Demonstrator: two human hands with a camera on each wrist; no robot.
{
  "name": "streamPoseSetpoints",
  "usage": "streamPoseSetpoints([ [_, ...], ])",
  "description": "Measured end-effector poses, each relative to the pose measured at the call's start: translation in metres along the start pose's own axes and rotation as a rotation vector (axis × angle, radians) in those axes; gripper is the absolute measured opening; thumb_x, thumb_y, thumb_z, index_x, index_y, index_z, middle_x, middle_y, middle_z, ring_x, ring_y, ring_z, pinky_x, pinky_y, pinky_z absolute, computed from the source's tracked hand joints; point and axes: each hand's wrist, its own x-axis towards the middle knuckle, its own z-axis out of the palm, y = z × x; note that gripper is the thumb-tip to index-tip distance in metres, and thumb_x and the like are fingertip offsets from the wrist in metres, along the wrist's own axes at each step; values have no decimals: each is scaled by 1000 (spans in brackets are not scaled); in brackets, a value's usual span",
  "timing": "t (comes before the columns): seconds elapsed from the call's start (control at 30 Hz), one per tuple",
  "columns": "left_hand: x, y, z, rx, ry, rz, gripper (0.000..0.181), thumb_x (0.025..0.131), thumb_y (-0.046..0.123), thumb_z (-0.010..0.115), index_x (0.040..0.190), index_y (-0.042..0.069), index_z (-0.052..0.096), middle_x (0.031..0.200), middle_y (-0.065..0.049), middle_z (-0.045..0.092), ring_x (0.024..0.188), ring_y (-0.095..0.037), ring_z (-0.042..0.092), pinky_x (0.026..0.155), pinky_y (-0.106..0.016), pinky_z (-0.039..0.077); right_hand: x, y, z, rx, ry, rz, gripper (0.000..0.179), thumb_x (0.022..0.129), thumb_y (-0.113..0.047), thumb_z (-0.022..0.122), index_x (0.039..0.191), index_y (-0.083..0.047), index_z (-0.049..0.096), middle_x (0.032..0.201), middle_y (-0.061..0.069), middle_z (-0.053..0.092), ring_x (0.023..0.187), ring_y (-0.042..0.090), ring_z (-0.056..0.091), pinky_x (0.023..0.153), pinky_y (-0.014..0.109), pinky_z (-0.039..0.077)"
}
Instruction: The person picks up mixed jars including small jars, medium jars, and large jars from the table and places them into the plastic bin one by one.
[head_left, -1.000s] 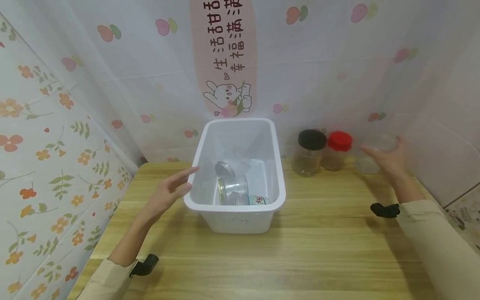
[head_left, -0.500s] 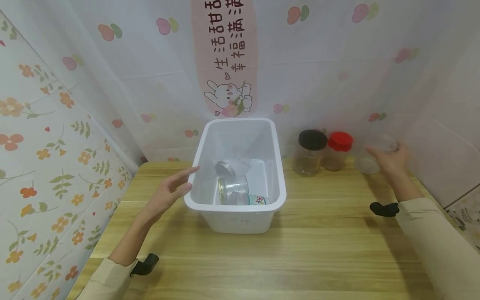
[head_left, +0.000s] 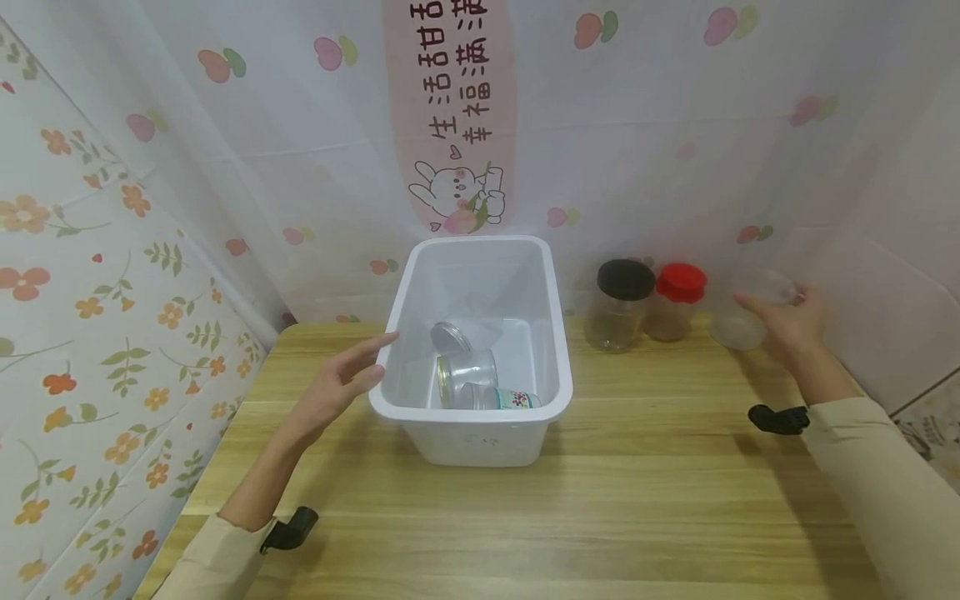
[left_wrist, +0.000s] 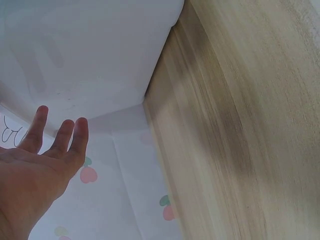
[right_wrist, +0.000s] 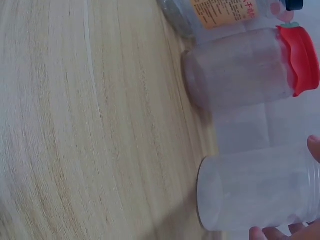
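Note:
At the right back of the wooden table, my right hand (head_left: 797, 323) grips a clear plastic jar (head_left: 737, 332) near its top. The right wrist view has the thumb on one side of this jar (right_wrist: 255, 187) and the fingertips (right_wrist: 257, 233) on the other. My left hand (head_left: 333, 390) is at the left rim of a white plastic tub (head_left: 472, 446), fingers extended and loosely spread. Inside the tub lie a clear jar with a gold lid (head_left: 468, 377), a small jar with a flowered label (head_left: 513, 400) and a silver-lidded one (head_left: 450, 337).
Left of the gripped jar stand a jar with a red lid (head_left: 678, 287) and a jar with a black lid (head_left: 625, 283). A printed curtain (head_left: 637, 150) hangs behind the table (head_left: 600, 517), and a flowered sheet (head_left: 112, 333) hangs along the left side.
My right hand has shifted slightly right and closed in on the clear jar's upper part. The left hand and the tub keep their places.

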Motion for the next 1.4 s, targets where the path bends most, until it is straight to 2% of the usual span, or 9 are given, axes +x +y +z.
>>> streamPoseSetpoints([
  [0.13,0,1,0,-2,-8,2,49,104,12,56,152,10,48,157,-10,41,139,-35,40,104,-52,38,0,1,-4,-3,-14,-4,122,84,-45,81,162,-9,-6,168,12,-2,150,23,3,117,41,20],
  [0.37,-1,1,-1,8,-2,1,49,104,13,56,152,11,48,157,-9,40,141,-31,39,106,-58,34,-3,-1,-10,-112,-21,-79,118,86,-48,78,162,-4,0,166,20,5,149,34,10,116,47,23],
  [0.57,-2,1,-1,-5,-4,-2,49,104,13,56,152,11,48,158,-9,38,142,-36,35,106,-60,32,-6,-3,-12,-113,-28,-103,113,88,-43,79,162,-4,3,165,21,7,148,37,11,115,45,25],
  [0.73,-2,1,-1,-8,-3,-5,49,105,14,56,153,11,47,159,-10,37,143,-37,34,107,-61,31,-11,-4,-16,-92,-53,-84,111,88,-41,79,164,-10,4,167,18,4,149,34,10,115,43,26],
  [0.83,-2,0,0,-5,-2,-3,49,104,14,57,153,11,47,158,-10,38,142,-36,35,107,-61,31,-15,-5,-20,-85,-82,-66,111,89,-41,78,164,-15,2,167,16,1,150,34,10,110,36,33],
  [0.9,-2,0,0,-6,-3,-2,49,104,14,57,152,10,47,158,-10,38,142,-37,35,107,-61,31,-18,-6,-22,-84,-106,-62,110,90,-41,77,164,-16,0,168,15,-1,149,35,11,102,30,41],
  [1.0,-2,1,0,-6,-4,-4,49,104,15,57,153,10,47,158,-10,38,143,-37,34,107,-62,31,-21,-6,-26,-104,-122,-63,110,91,-42,76,164,-16,-1,168,15,-1,149,36,12,93,24,42],
  [1.2,-1,1,0,-5,-6,0,49,105,14,56,153,11,47,158,-10,38,142,-35,36,107,-61,31,-23,-6,-29,-141,-142,-92,110,91,-42,75,163,-10,-2,167,18,-1,150,36,8,108,31,35],
  [1.4,-1,2,0,-7,-8,3,49,104,14,56,153,11,47,158,-10,38,142,-36,35,107,-61,32,-25,-7,-31,-165,-171,-136,108,93,-39,74,162,-6,-2,165,23,-2,150,40,7,94,17,40],
])
